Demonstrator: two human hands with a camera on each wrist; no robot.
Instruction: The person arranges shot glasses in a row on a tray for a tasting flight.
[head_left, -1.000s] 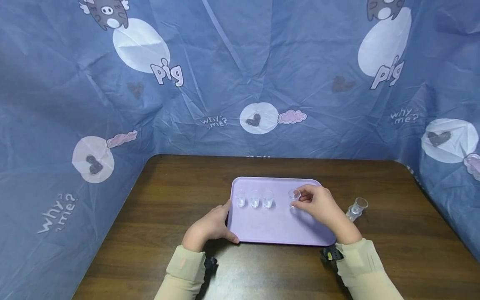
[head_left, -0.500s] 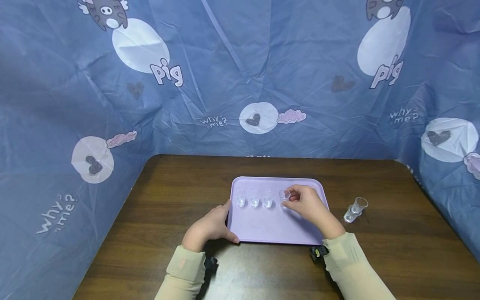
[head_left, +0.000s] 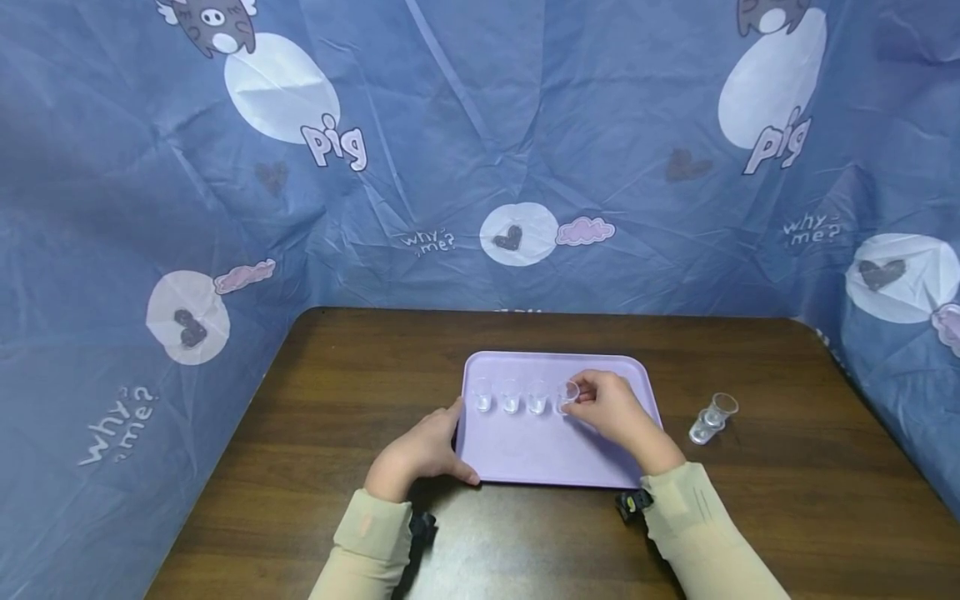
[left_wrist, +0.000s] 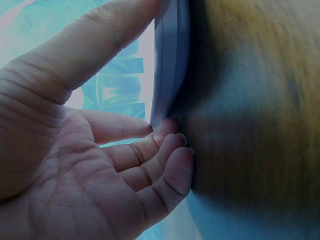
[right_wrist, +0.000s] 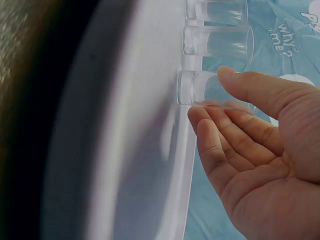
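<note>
On the lilac tray [head_left: 555, 454], three clear shot glasses stand upright in a row, the nearest to the right hand being this shot glass [head_left: 537, 398]. My right hand [head_left: 618, 412] pinches another shot glass [right_wrist: 200, 89] between thumb and fingers at the row's right end. In the right wrist view its base is right at the tray surface. My left hand [head_left: 420, 454] holds the tray's front left corner, the thumb along the front edge and the fingers at the left side. The left wrist view shows those fingertips curled against the tray rim [left_wrist: 172, 60].
Two more clear shot glasses [head_left: 712, 418], close together, are on the brown wooden table [head_left: 352, 367] to the right of the tray. A blue printed cloth [head_left: 420, 150] hangs behind the table and along both sides.
My right hand has moved left with its shot glass, bringing it close to the row of three. The left hand stays at the tray corner.
</note>
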